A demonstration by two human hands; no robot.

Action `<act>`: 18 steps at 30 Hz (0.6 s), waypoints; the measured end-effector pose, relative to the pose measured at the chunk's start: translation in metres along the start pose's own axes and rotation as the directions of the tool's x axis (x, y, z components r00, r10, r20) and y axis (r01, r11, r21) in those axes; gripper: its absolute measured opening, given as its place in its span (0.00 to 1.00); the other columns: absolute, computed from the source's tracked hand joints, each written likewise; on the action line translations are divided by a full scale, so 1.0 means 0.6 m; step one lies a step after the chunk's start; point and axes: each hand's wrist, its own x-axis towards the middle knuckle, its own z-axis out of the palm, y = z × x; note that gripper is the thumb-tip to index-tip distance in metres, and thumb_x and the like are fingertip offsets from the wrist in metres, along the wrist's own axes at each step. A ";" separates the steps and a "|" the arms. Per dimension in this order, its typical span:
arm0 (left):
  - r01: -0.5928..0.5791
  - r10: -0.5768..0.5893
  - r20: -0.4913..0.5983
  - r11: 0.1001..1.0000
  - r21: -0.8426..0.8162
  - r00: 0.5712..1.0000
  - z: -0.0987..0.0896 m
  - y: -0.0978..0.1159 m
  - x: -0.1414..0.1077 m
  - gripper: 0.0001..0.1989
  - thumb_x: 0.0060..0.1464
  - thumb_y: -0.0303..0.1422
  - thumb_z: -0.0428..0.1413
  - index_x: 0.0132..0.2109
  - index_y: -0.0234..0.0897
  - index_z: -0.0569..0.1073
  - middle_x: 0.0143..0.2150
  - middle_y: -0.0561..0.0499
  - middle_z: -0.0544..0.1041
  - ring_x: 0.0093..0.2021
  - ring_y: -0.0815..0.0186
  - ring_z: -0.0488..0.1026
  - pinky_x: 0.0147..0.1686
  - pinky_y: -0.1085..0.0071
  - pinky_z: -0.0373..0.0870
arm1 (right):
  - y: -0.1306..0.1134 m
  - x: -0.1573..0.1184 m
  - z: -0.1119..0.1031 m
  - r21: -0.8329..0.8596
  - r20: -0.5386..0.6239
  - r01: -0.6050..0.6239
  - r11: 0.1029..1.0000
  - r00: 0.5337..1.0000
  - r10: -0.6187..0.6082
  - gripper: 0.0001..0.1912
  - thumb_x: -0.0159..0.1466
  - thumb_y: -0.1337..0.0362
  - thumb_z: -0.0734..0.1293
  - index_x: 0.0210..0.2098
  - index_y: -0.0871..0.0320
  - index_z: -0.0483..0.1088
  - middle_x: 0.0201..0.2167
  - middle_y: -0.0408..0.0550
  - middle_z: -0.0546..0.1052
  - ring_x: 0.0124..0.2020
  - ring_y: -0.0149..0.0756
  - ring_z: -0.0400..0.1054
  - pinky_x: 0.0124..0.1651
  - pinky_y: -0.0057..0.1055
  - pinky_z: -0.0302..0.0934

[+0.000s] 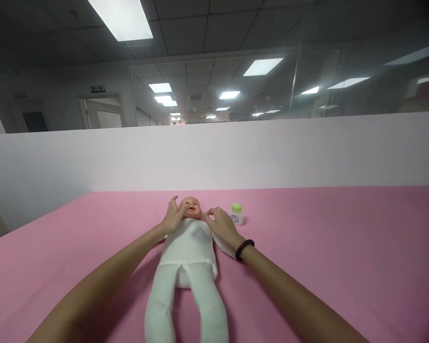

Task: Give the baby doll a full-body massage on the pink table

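A baby doll (190, 245) with a white cloth body lies on its back on a pink surface, its head away from me. My left hand (173, 216) is at the left side of the doll's head, fingers apart, with the thumb over the cheek near the mouth. Just right of the head is my right hand (221, 225), its thumb and fingertips curled close together; whether anything small is between them cannot be made out. A black beaded band circles the right wrist. Beyond that hand stands a small clear jar (236, 218) with a green lid.
The pink surface (325, 247) stretches to both sides. A low white wall (257, 157) runs along its back edge. Behind it are glass, ceiling lights and a doorway at the left.
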 end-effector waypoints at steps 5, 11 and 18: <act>0.031 -0.037 -0.039 0.990 -0.140 0.999 0.020 -0.027 0.044 0.41 0.62 0.51 0.51 0.72 0.35 0.43 0.75 0.31 0.47 0.75 0.48 0.48 0.71 0.50 0.50 | -0.010 0.059 0.041 0.259 -0.094 0.012 0.966 0.995 0.013 0.19 0.68 0.53 0.62 0.51 0.57 0.71 0.55 0.55 0.71 0.59 0.45 0.66 0.62 0.40 0.60; 0.049 -0.070 -0.110 0.981 -0.189 0.991 0.037 -0.031 0.103 0.34 0.62 0.44 0.53 0.69 0.40 0.50 0.75 0.37 0.50 0.76 0.52 0.49 0.71 0.53 0.52 | -0.006 0.109 0.092 0.449 -0.058 -0.138 0.883 0.981 0.183 0.33 0.64 0.48 0.63 0.64 0.56 0.61 0.67 0.58 0.62 0.70 0.49 0.56 0.70 0.44 0.54; 0.084 -0.073 0.046 0.953 -0.290 0.996 0.049 -0.043 0.140 0.41 0.62 0.43 0.51 0.76 0.44 0.45 0.77 0.45 0.52 0.75 0.54 0.52 0.71 0.58 0.54 | 0.040 0.172 0.156 0.636 0.065 -0.267 0.724 0.953 0.295 0.34 0.67 0.44 0.58 0.66 0.57 0.61 0.67 0.58 0.65 0.68 0.46 0.61 0.67 0.41 0.58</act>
